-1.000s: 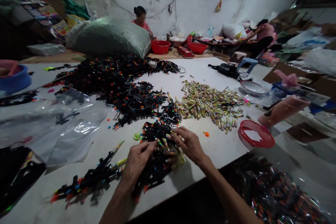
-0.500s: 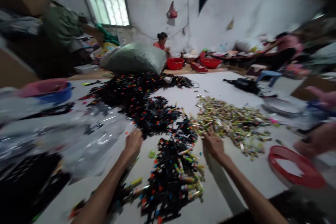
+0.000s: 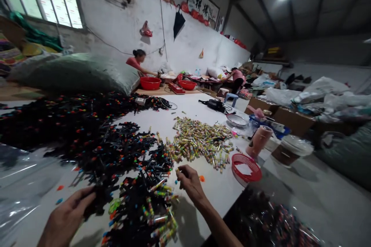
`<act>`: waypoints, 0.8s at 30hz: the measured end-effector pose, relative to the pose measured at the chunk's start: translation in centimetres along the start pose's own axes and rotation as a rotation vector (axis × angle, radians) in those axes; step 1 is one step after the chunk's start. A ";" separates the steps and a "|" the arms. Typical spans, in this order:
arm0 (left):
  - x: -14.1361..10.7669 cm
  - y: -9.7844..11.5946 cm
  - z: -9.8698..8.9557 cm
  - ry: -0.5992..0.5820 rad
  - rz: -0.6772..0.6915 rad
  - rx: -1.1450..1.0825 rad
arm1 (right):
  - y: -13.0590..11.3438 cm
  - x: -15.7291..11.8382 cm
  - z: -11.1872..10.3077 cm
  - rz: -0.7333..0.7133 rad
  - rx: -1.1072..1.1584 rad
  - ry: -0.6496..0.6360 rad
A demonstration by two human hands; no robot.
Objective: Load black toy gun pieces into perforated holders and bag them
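Observation:
My left hand point(image 3: 68, 214), at the lower left, has its thumb and fingers closed on a black plastic piece point(image 3: 97, 200). Right of centre, my right hand point(image 3: 189, 181) pinches a small yellowish tube point(image 3: 177, 171) between thumb and fingertips. Between the hands lies a heap of black pieces point(image 3: 133, 208) with orange and blue tips, and colourful tubes point(image 3: 164, 220) lie along its right side. Beyond my right hand spreads a pile of yellow-green tubes point(image 3: 199, 139). A larger mound of black pieces point(image 3: 72, 123) covers the table's left side.
A red basket point(image 3: 246, 168) stands at the table's right edge, near a pink roll point(image 3: 259, 141). Clear plastic bags point(image 3: 23, 193) lie at left. A big green sack point(image 3: 84, 71) is behind the black mound. Two people point(image 3: 139, 61) are farther back, near red basins point(image 3: 150, 83).
The view has swung to the right. My left hand now holds a black piece, and my right hand has come away from the tube pile with a tube in its fingertips.

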State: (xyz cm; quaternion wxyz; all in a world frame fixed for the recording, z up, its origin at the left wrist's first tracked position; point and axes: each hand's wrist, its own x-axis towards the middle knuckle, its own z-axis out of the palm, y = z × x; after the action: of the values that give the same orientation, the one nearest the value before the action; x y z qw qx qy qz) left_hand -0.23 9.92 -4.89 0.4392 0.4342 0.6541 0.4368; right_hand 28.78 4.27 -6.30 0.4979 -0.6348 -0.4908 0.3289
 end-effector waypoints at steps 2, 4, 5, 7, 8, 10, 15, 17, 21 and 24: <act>-2.9 1.0 1.5 -0.201 -0.160 -0.216 | -1.4 -1.2 0.9 0.083 0.240 -0.108; -6.0 1.6 3.2 -0.394 -0.265 -0.336 | -2.7 -2.5 1.8 0.104 0.381 -0.204; -7.4 1.7 4.0 -0.489 -0.267 -0.407 | -3.4 -3.1 2.0 0.100 0.427 -0.239; -9.5 1.6 5.6 -0.677 -0.234 -0.520 | -4.3 -4.2 2.3 0.092 0.473 -0.269; -10.2 1.4 6.2 -0.713 -0.206 -0.540 | -4.6 -4.6 2.3 0.093 0.476 -0.271; -10.7 0.7 7.0 -0.714 -0.161 -0.504 | -4.7 -5.2 1.9 0.107 0.457 -0.282; -10.5 -0.7 7.1 -0.622 -0.171 -0.391 | -4.1 -5.9 0.9 0.167 0.434 -0.334; -10.4 -0.9 6.9 -0.608 -0.176 -0.380 | -3.8 -6.0 0.7 0.163 0.429 -0.292; -10.5 -0.8 6.7 -0.636 -0.199 -0.368 | -3.6 -6.0 0.4 0.142 0.410 -0.263; -10.8 -0.6 6.8 -0.735 -0.224 -0.344 | -3.8 -6.0 0.3 0.146 0.397 -0.312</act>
State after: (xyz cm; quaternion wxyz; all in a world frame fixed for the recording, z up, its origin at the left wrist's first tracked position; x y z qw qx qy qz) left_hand 8.73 0.76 -4.92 0.7542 0.4077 0.4145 0.3052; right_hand 25.58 -1.29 -3.23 0.5058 -0.5003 -0.4403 0.5477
